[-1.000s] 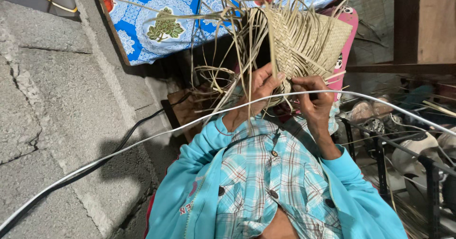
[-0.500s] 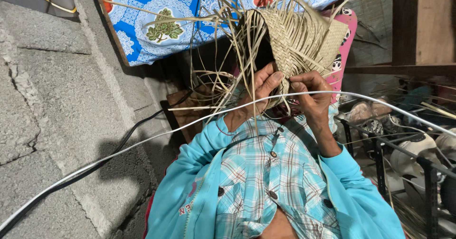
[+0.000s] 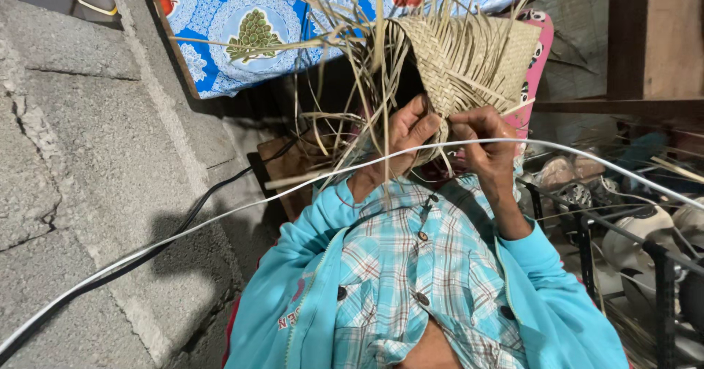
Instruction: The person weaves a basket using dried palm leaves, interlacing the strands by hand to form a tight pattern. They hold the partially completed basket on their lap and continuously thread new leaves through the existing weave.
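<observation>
Woven part: the mat [image 3: 469, 61] sits at 12 o'clock, a tight plaited patch finished.
Left to do: loose strips [image 3: 352, 98] at 11 — unwoven.
Your left hand [image 3: 407, 131]: closed around the mat's lower edge.
Your right hand [image 3: 484, 138]: pinching a strip.

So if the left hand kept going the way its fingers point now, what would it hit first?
The left hand points up into the woven straw piece it already touches, so that comes first. Beyond it lies the blue patterned cloth, though depth is unclear.
</observation>
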